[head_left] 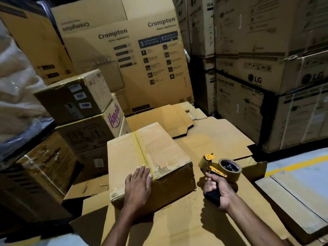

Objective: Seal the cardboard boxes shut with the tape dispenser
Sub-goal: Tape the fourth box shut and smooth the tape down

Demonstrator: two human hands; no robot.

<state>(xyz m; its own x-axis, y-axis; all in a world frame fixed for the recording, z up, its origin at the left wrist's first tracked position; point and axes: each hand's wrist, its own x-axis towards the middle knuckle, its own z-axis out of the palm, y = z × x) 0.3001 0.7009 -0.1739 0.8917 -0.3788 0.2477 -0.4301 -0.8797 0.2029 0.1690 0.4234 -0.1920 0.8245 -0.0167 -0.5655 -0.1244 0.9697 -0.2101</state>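
A closed cardboard box [159, 150] lies in front of me on flattened cardboard, with a strip of yellowish tape [140, 150] running along its top seam. My left hand [137, 187] lies flat with straight fingers over the box's near top edge, at the end of the tape. My right hand [217, 190] grips the black handle of a yellow tape dispenser [220, 167] carrying a brown tape roll, held in the air to the right of the box and apart from it.
Flattened cardboard sheets [213, 139] cover the floor around the box. Stacked cartons [79, 110] stand at left, a tall Crompton carton [124, 55] behind, LG washing machine cartons [266, 86] at right. A grey floor with a yellow line [298, 163] shows far right.
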